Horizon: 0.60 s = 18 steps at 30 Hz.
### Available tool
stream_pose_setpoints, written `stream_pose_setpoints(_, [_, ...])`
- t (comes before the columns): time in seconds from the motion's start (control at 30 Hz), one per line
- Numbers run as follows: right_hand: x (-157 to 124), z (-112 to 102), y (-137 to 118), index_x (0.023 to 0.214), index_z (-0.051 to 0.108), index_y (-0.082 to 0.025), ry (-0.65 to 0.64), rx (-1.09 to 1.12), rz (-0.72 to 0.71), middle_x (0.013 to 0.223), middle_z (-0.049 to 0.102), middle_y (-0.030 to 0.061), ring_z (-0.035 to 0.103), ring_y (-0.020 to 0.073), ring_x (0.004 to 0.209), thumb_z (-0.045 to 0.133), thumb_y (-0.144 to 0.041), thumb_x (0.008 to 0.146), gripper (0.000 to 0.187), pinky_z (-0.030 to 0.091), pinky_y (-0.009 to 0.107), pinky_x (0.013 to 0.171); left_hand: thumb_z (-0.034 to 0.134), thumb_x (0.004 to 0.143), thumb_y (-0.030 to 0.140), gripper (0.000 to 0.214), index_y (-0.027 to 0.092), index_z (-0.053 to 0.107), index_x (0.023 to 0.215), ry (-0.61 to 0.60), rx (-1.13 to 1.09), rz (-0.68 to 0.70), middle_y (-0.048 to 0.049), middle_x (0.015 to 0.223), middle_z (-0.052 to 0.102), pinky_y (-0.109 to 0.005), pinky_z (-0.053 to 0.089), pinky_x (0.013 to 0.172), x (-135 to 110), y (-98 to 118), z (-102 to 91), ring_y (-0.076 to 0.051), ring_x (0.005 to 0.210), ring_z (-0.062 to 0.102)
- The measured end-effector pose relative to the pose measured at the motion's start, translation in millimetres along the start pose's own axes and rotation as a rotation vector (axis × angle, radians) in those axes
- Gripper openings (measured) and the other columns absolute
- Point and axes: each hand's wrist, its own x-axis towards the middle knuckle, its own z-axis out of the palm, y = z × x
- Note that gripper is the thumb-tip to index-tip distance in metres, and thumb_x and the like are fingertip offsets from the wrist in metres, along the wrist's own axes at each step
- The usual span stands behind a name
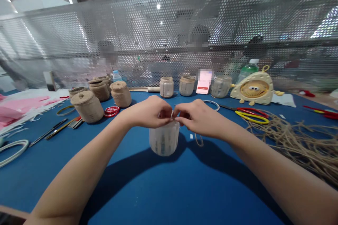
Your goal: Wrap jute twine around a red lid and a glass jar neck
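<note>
A glass jar [163, 140] with pale strips down its sides stands upright on the blue table in front of me. My left hand [154, 112] is closed in a pinch at the jar's rim. Opposite it, my right hand [196, 116] pinches at the same spot, the fingertips of both hands almost meeting. A short bit of strand shows between them, and a loop of twine [200, 141] hangs down below my right hand. The fingers cover most of the jar's mouth and neck.
Twine-wrapped jars [88, 107] stand at left, near a red tin [112, 111]. Behind are a bare jar [166, 87], a knife [153, 89] and a phone [204, 82]. At right lie yellow-and-red scissors [252, 115], a cheese-shaped fan [253, 89] and a twine heap [298, 144].
</note>
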Motion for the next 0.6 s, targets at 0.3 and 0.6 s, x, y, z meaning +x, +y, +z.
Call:
stream_pose_setpoints(0.3, [0.2, 1.1, -0.1, 0.065, 0.055, -0.015, 0.013, -0.013, 0.010, 0.052, 0.051, -0.0022, 0.042, 0.0074, 0.049, 0.047, -0.013, 0.074, 0.012, 0.025, 0.021, 0.050, 0.046, 0.079, 0.036, 0.033, 0.013, 0.060, 0.060, 0.059, 0.088, -0.030, -0.0023, 0.052, 0.055, -0.022, 0.029, 0.052, 3.1, 3.9, 8.8, -0.009, 0.049, 0.043])
stream_pose_setpoints(0.6, [-0.7, 1.3, -1.6, 0.072, 0.056, -0.015, -0.017, 0.006, 0.026, 0.049, 0.051, -0.0028, 0.044, 0.0079, 0.047, 0.046, -0.015, 0.077, 0.011, 0.026, 0.021, 0.050, 0.050, 0.077, 0.030, 0.027, 0.014, 0.062, 0.060, 0.052, 0.069, -0.004, -0.0008, 0.050, 0.053, -0.023, 0.028, 0.053, 3.4, 1.9, 6.0, -0.008, 0.048, 0.039])
